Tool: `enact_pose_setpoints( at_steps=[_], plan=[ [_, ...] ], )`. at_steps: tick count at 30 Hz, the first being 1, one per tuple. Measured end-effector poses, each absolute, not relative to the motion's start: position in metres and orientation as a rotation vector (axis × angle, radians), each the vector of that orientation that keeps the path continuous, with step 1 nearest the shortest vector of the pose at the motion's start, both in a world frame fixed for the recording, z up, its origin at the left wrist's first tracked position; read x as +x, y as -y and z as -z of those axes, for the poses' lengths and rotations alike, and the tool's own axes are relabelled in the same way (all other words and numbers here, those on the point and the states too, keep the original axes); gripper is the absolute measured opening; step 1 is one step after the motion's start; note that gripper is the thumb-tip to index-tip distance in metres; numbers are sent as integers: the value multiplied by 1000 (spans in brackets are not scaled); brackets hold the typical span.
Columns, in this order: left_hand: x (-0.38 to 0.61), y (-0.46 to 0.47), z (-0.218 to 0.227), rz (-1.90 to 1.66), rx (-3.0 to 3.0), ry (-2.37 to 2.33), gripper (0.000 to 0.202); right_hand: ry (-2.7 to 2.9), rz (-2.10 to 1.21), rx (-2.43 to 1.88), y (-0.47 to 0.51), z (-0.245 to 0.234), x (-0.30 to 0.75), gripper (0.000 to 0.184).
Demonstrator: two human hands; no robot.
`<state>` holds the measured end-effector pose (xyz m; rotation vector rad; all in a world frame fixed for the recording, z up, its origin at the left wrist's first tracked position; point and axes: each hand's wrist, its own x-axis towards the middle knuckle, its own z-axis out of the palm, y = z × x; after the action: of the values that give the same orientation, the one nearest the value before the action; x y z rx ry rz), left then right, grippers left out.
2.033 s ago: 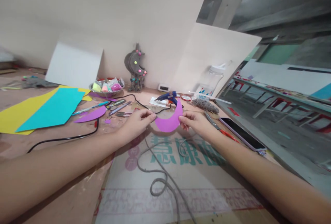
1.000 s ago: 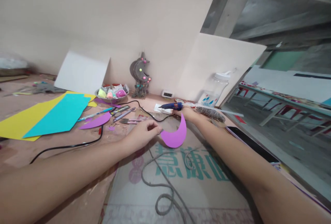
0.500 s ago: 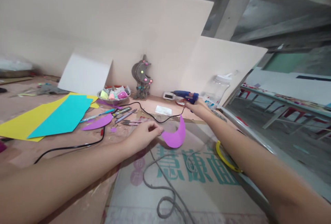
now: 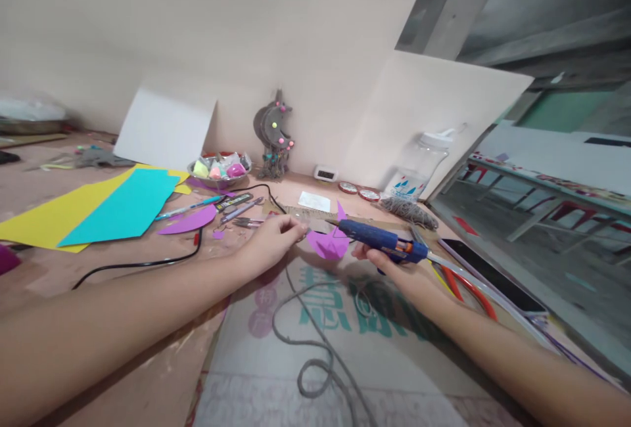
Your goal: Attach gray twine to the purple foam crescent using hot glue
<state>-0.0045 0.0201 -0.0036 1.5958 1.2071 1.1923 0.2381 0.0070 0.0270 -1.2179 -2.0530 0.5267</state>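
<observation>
My left hand (image 4: 273,238) pinches one tip of a purple paper crescent (image 4: 329,243) that rests on the cardboard sheet (image 4: 355,348). My right hand (image 4: 389,268) grips a blue hot glue gun (image 4: 379,240), its nozzle pointing left over the crescent. A grey cord (image 4: 315,348) loops across the cardboard below the hands.
Yellow paper (image 4: 44,220) and teal paper (image 4: 123,207) lie at the left with another purple cut-out (image 4: 190,222), pens, and a black cable (image 4: 142,261). A bowl of coloured bits (image 4: 219,169), a brown moon ornament (image 4: 275,131), a plastic jar (image 4: 417,164), a phone (image 4: 493,276) and scissors stand around.
My right hand let go of the crescent, reached to the back of the table, picked up the glue gun and brought it over the crescent. My left hand kept its pinch.
</observation>
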Motion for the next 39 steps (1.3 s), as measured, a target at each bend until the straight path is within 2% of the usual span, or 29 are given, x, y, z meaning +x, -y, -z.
enact_pose_setpoints(
  at_steps=[15, 30, 39],
  plan=[
    [-3, -19, 4, -1200, 1641, -1131, 25, 2131, -487, -1323, -13, 1, 240, 27],
    [-1, -18, 7, -1205, 1525, -1107, 25, 2104, -579, -1244, -7, -12, 226, 24],
    [-2, -18, 6, -1214, 1598, -1105, 26, 2079, -595, -1354, -4, -7, 227, 26]
  ],
)
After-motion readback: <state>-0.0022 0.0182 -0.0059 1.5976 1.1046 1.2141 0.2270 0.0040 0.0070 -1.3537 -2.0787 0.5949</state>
